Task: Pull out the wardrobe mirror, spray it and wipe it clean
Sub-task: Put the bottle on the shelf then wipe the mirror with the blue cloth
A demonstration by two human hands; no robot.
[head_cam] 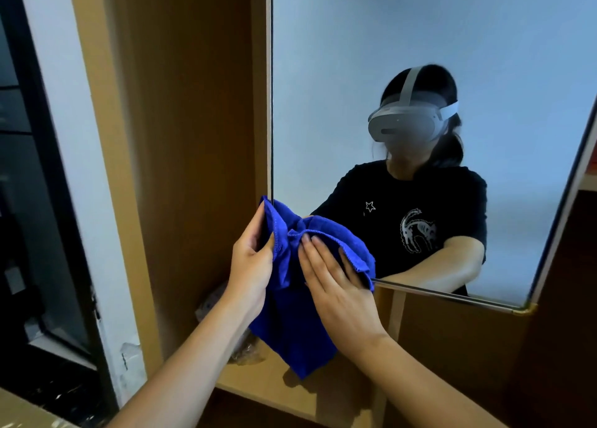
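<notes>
Two hands work one blue cloth at the one mirror's lower left corner: left hand pinches its bunched edge, right hand lies flat, fingers spread, on it.

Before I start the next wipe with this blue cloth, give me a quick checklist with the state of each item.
1. Mirror pulled out of the wardrobe: ok.
2. Blue cloth in hand: ok, left hand pinches its edge.
3. Right hand flat on the cloth: ok.
4. Cloth bunched into a pad: not ok, most hangs loose.
5. Glass sprayed: cannot tell.
6. Streaks left: cannot tell.
</notes>
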